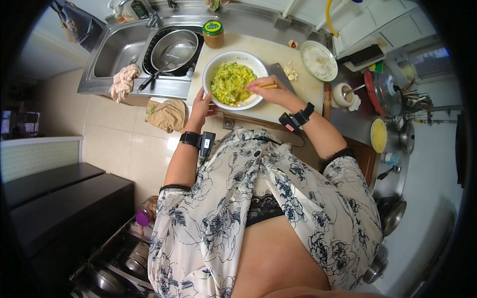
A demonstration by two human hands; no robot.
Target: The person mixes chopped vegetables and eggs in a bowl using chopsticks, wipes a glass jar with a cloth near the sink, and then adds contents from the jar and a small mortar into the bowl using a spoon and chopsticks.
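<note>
A white enamel bowl [261,67] with a blue rim stands on a pale cutting board [261,45] and holds shredded green vegetable mixed with yellow, egg-like liquid [229,80]. My left hand [203,106] grips the bowl's near left rim, its thumb at the edge. In my right hand [274,89] are wooden chopsticks [269,86], their tips down in the mixture at the bowl's right side. Partly behind that hand lies a cleaver blade [277,70], with chopped garlic [290,73] beside it. A glass jar [213,39] with a green and yellow lid stands just behind the bowl.
To the left are a steel sink [119,56], a colander [175,48] with a skimmer in it, and a pink cloth [125,82]. At the right stand a plate of white powder [319,61], an eggshell [293,44], a seasoning pot [341,95] and a lidded red pan [372,93].
</note>
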